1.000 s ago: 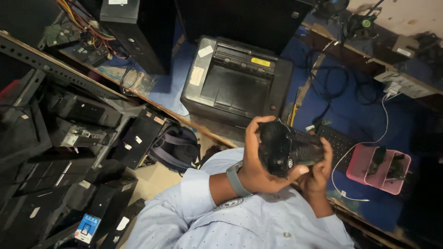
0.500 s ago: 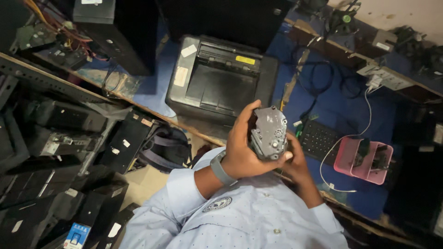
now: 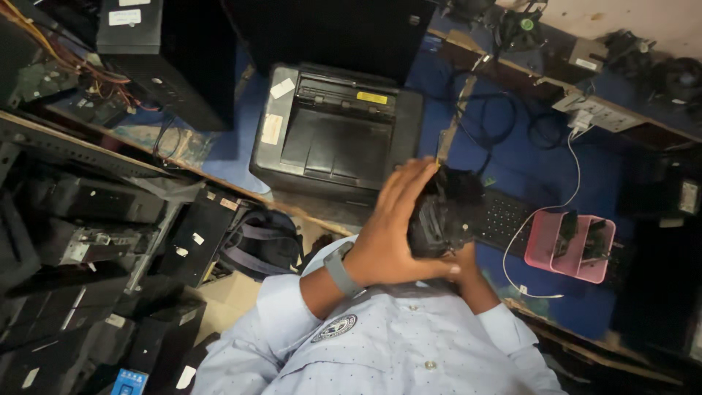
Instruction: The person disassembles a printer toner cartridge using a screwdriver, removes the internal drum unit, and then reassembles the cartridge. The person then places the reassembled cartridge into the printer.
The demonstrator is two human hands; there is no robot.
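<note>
The left hand (image 3: 387,234) lies flat against the side of a black boxy part (image 3: 442,212), fingers stretched out long and thumb tucked under, pressing more than gripping. The right hand (image 3: 461,267) sits underneath and mostly hidden, so I cannot tell how far it is closed, though it seems to prop the part from below. The part hangs in the air close to the chest, just above the edge of the blue bench (image 3: 512,161), in front of the black printer (image 3: 336,139) and beside a dark keyboard (image 3: 504,219). It looks like an inspection or turning-over step; any next move calls for a firmer two-handed grip. The part is dark, blocky, ribbed plastic, details blurred
</note>
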